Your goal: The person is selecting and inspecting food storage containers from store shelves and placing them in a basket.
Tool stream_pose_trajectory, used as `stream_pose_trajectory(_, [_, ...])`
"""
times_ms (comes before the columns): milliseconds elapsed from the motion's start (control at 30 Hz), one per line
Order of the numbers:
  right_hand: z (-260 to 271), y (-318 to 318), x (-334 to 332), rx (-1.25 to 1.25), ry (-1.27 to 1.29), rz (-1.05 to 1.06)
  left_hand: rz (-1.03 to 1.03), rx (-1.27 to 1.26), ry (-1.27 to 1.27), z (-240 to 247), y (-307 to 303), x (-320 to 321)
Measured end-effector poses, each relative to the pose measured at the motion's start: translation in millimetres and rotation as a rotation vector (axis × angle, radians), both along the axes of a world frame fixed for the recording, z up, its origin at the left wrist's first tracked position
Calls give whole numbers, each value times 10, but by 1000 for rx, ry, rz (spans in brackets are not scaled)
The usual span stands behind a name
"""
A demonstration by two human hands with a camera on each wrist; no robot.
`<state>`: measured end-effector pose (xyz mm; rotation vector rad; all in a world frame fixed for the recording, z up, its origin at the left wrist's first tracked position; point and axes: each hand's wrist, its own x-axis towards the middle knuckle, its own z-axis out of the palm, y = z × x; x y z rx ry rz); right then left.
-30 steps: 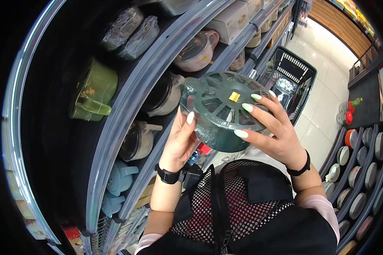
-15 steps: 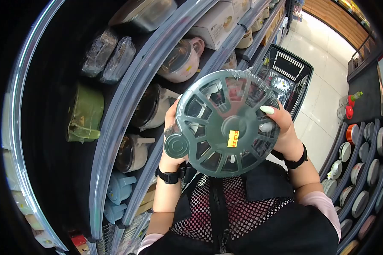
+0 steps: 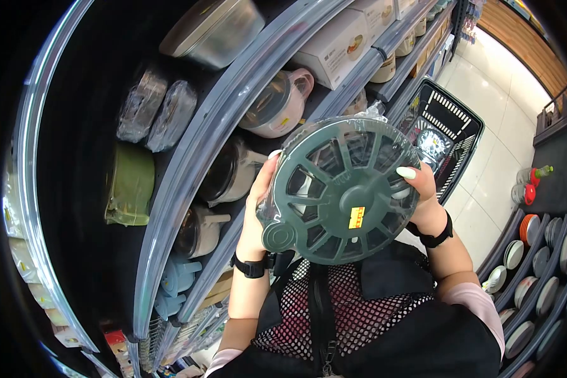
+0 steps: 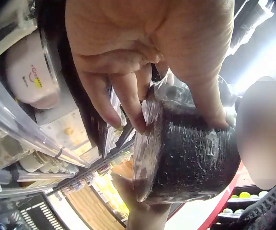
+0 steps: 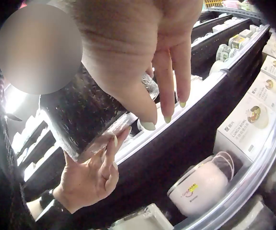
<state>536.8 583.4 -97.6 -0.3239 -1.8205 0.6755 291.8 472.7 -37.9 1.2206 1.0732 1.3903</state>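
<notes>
A dark green round container [image 3: 334,189], wrapped in clear plastic, is held up in front of the chest between both hands. Its spoked lid with a yellow price sticker [image 3: 356,217] faces the head camera, and a small round tab [image 3: 278,237] sticks out at the lower left. My left hand [image 3: 258,205] grips the left side, its fingers mostly hidden behind the container. On the opposite side my right hand [image 3: 428,195] holds the rim, thumb over the lid's edge. The left wrist view shows the container's dark side wall [image 4: 200,158] under wrinkled wrap.
Shelves on the left carry a pink lidded cup [image 3: 277,107], an olive-green pot [image 3: 131,183], wrapped pots and white lunch bowl boxes [image 5: 245,124]. A black shopping basket [image 3: 466,126] stands on the tiled floor beyond the container. Racks of plates [image 3: 520,340] are at the right.
The container has tipped so its lid faces the head camera. My right hand has moved from fingers spread across the lid to the right rim. During the last half second it shifted slightly.
</notes>
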Motion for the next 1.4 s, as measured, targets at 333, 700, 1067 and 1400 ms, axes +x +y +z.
stream_pose_trajectory(333, [-133, 432, 353, 10, -313, -147, 69, -501, -363, -455, 338, 49])
stream_pose_trajectory(700, [-823, 595, 738, -960, -191, -240, -194, -653, -137, -830, 711, 531])
stream_pose_trajectory(1067, [-924, 521, 898, -1593, 485, 560, -197, -261, 107, -901, 1377, 1466])
stream_pose_trajectory(1400, [-1674, 1403, 1438, -1427, 429, -244, -355, -475, 468, -1148, 1535, 1010])
